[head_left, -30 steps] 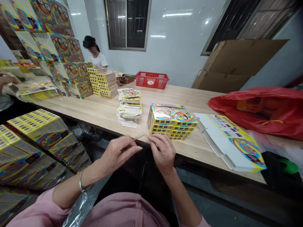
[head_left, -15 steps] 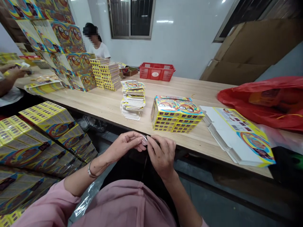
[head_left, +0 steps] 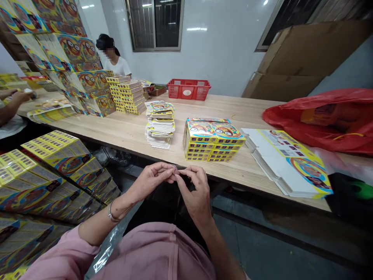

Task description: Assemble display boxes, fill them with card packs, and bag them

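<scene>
Table [head_left: 119, 126] spans the room ahead of the seated worker, whose two hands meet just short of its near edge, above the lap. From where I stand, the left hand [head_left: 154, 177] is narrowed to a pinch, thumb against forefinger, on a small clear piece [head_left: 174, 171]. The right hand [head_left: 196, 190] closes thumb and forefinger on the same piece from the other side. Its exact nature cannot be made out; the fingers cover most of it. A bracelet [head_left: 111, 213] sits on the left wrist.

Nearest the hands, on the table, stand an uneven pile of flat printed cards [head_left: 160, 130] and, to its right, a block of yellow boxes [head_left: 214, 142]. Further right lie flat white cartons [head_left: 276, 165], printed along one side, with a red bag [head_left: 320, 120] behind them. A red basket [head_left: 189, 90] rests at the back. Film-wrapped boxes [head_left: 49, 167] are stacked at the worker's left. Beyond the table, a co-worker in white [head_left: 118, 67] looks down.
</scene>
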Motion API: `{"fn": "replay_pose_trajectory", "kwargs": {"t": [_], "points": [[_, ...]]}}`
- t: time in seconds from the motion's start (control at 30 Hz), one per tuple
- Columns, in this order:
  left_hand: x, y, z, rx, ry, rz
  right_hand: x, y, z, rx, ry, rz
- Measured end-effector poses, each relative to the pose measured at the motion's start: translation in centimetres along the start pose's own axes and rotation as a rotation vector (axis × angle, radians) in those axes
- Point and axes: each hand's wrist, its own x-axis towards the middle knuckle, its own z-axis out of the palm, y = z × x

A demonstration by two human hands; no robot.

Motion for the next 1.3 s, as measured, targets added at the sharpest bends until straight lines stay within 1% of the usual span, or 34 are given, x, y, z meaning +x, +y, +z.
{"fn": "replay_pose_trajectory", "kwargs": {"t": [0.1, 0.2, 0.4, 0.53, 0.63, 0.7, 0.77, 0.87, 0.97, 1.07, 1.13, 1.2, 1.23, 1.3], "points": [[0.1, -0.5, 0.2, 0.066, 0.026, 0.028, -0.1, 0.0, 0.4, 0.098, 0.001, 0.179], [0.2, -0.7, 0.5, 0.084, 0.037, 0.034, 0.0, 0.1, 0.7, 0.185, 0.005, 0.287], [0.5, -0.5, 0.9, 0.041, 0.05, 0.048, 0.2, 0.5, 1.1, 0.245, 0.033, 0.421], [0.7, -0.8, 1.0, 0.027, 0.065, 0.031, 0.2, 0.6, 1.5, 0.274, 0.034, 0.435], [0.9, -1.0, 1.1, 0.02, 0.086, 0.013, -0.1, 0.7, 1.7, 0.228, 0.049, 0.371], [1.0, -1.0, 1.0, 0.008, 0.102, 0.008, -0.2, 1.0, 1.5, 0.175, 0.033, 0.279], [1.1, -0.9, 0.8, -0.021, 0.108, 0.002, -0.2, 1.4, 1.0, 0.119, -0.017, 0.16], [1.2, -0.8, 0.5, -0.089, 0.074, -0.025, 0.1, 2.2, 0.0, -0.016, -0.072, -0.017], [1.3, -1.0, 0.4, -0.139, 0.034, -0.049, 0.9, 3.2, -0.5, -0.139, -0.088, -0.163], [1.2, -1.1, 0.2, -0.134, 0.015, -0.079, 1.6, 4.0, -0.3, -0.12, -0.084, -0.289], [0.8, -0.5, -0.2, -0.038, -0.026, -0.136, 1.8, 4.5, -0.1, -0.067, -0.1, -0.337], [0.2, 0.9, -0.7, 0.154, -0.049, -0.152, 2.0, 4.7, -0.1, -0.033, -0.142, -0.359], [0.0, 1.7, -1.0, 0.271, -0.027, -0.115, 2.1, 4.6, -0.2, -0.03, -0.164, -0.373], [-0.2, 3.5, -1.5, 0.485, 0.077, 0.054, 2.3, 4.4, -0.4, -0.042, -0.201, -0.416]]}}
